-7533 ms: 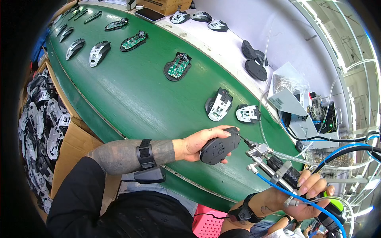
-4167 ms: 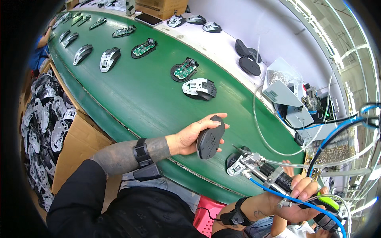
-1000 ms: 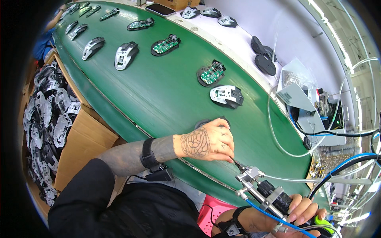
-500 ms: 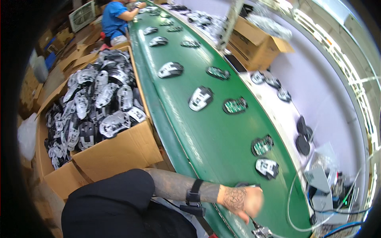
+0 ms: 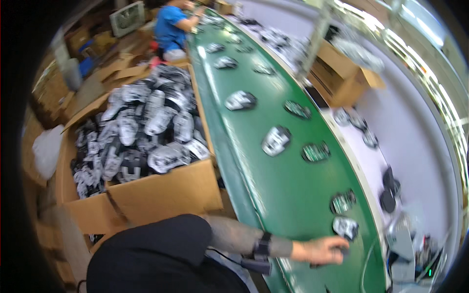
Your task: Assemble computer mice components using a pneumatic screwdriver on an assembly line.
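Across the green conveyor belt (image 5: pixel 293 195) my left arm reaches from the lower left. My left hand (image 5: pixel 322 250) lies palm down over the belt, its fingers bent round a dark computer mouse part (image 5: pixel 345 252), mostly covered by the hand and blurred. Just beyond the fingertips rests a white-and-black mouse shell (image 5: pixel 345 228). Farther up sits a mouse base with a green circuit board (image 5: pixel 343 201). Another such base (image 5: pixel 315 152) and a white-and-black shell (image 5: pixel 276 140) lie higher on the belt. My right hand is out of view.
An open cardboard box (image 5: pixel 166 188) full of mouse shells (image 5: pixel 161 119) stands left of the belt. Beyond it a person in blue (image 5: pixel 169 24) works at the far end. Right of the belt are an open carton (image 5: pixel 337 73), dark round parts (image 5: pixel 388 198) and grey equipment with cables (image 5: pixel 403 244).
The view has swung, shifting the scene rightward and down. My left hand has moved nearer the closest white shell, its fingers now on the dark part. The metal tool below it has left view.
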`<act>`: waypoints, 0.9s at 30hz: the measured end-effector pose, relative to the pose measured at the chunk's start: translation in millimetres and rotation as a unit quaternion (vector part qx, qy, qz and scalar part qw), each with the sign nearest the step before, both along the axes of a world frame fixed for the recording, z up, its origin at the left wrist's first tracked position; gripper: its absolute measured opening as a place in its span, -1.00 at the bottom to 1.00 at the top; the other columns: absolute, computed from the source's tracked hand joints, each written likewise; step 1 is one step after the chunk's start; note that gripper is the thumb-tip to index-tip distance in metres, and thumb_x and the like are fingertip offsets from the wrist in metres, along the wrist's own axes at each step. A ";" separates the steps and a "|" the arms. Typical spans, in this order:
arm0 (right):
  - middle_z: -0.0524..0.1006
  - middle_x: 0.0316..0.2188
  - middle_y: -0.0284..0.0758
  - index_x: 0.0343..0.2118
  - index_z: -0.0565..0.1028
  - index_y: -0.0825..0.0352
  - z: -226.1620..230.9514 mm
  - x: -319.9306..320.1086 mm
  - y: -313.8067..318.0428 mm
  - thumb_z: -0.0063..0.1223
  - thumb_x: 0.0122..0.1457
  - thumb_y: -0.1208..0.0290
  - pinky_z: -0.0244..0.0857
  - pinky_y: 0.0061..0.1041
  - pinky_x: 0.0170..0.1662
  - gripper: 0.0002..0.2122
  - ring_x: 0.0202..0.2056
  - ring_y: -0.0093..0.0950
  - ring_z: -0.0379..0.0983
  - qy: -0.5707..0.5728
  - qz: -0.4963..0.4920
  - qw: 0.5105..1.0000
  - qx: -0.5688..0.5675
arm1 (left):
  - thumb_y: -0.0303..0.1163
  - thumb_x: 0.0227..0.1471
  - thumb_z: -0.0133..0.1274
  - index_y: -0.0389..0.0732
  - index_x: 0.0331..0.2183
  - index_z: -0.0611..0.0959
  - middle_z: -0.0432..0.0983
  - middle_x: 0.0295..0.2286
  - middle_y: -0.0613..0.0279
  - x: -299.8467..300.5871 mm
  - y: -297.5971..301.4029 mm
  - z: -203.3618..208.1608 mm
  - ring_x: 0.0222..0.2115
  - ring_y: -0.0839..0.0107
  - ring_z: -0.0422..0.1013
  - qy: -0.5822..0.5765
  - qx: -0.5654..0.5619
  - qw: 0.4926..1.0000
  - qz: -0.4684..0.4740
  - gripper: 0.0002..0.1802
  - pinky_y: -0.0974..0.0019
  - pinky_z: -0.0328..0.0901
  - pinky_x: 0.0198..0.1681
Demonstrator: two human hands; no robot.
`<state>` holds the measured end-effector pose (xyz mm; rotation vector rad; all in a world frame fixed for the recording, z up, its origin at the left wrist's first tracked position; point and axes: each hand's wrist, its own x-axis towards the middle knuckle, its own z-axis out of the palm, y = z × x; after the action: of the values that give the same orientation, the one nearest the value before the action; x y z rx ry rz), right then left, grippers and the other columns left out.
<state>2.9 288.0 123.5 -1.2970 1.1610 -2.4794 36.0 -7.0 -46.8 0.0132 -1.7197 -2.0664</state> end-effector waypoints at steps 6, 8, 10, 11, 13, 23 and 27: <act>0.27 -0.56 -0.32 -0.08 0.29 0.41 25.9 6.9 -88.3 -0.11 0.18 0.01 0.09 -0.44 -0.41 -0.51 -0.54 -0.44 0.23 0.039 0.013 0.999 -0.010 | -0.29 0.04 -0.01 -0.06 0.08 0.28 0.34 -0.22 0.21 -7.2 -8.2 40.0 -0.32 0.35 0.42 -0.099 0.498 0.851 -0.136 -0.46 0.15 0.44 -0.28; 0.30 -0.55 -0.31 -0.02 0.28 0.40 30.2 -4.1 -91.0 -0.10 0.18 0.02 0.10 -0.43 -0.41 -0.49 -0.53 -0.43 0.25 0.029 0.033 0.999 0.002 | -0.30 0.04 -0.04 -0.05 0.09 0.26 0.29 -0.20 0.18 -14.7 -5.2 46.6 -0.29 0.35 0.39 -0.091 0.499 0.847 -0.160 -0.45 0.16 0.43 -0.21; 0.33 -0.52 -0.29 0.00 0.28 0.38 33.9 -15.9 -89.7 -0.09 0.18 0.02 0.11 -0.43 -0.39 -0.49 -0.52 -0.43 0.27 0.021 0.040 0.999 0.010 | -0.30 0.04 -0.06 -0.05 0.10 0.25 0.27 -0.19 0.17 -22.5 3.0 48.6 -0.28 0.35 0.39 -0.095 0.508 0.840 -0.168 -0.44 0.16 0.42 -0.19; 0.33 -0.52 -0.29 0.00 0.28 0.38 35.1 -20.3 -88.8 -0.09 0.18 0.02 0.11 -0.43 -0.39 -0.49 -0.52 -0.43 0.27 0.014 0.037 0.999 0.015 | -0.30 0.04 -0.07 -0.05 0.11 0.24 0.26 -0.18 0.16 -25.1 6.4 48.4 -0.27 0.35 0.38 -0.098 0.506 0.841 -0.167 -0.43 0.16 0.42 -0.18; 0.34 -0.51 -0.29 0.00 0.28 0.37 39.9 -23.0 -87.5 -0.08 0.17 0.02 0.12 -0.43 -0.39 -0.49 -0.51 -0.43 0.27 0.015 0.028 0.999 0.016 | -0.30 0.04 -0.08 -0.05 0.11 0.23 0.25 -0.18 0.16 -29.3 11.3 51.7 -0.27 0.35 0.38 -0.101 0.504 0.840 -0.173 -0.43 0.16 0.41 -0.18; 0.37 -0.54 -0.28 -0.06 0.32 0.34 33.1 -23.1 -86.2 -0.06 0.17 0.03 0.16 -0.41 -0.41 -0.54 -0.55 -0.41 0.30 0.006 0.017 0.999 0.038 | -0.30 0.04 -0.06 -0.05 0.10 0.25 0.28 -0.20 0.17 -22.4 18.5 52.2 -0.30 0.38 0.38 -0.094 0.500 0.846 -0.160 -0.44 0.21 0.42 -0.22; 0.42 -0.52 -0.25 -0.09 0.32 0.34 25.7 -22.5 -94.1 -0.04 0.17 0.06 0.17 -0.40 -0.42 -0.57 -0.54 -0.40 0.33 0.008 0.019 1.000 0.022 | -0.29 0.03 -0.04 -0.05 0.09 0.28 0.29 -0.21 0.20 -20.7 17.5 48.3 -0.32 0.41 0.37 -0.076 0.543 0.821 -0.158 -0.45 0.25 0.43 -0.26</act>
<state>-19.6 193.9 149.2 -1.3162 1.1759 -2.4087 15.3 10.5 1.4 0.2616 -0.3816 -3.0748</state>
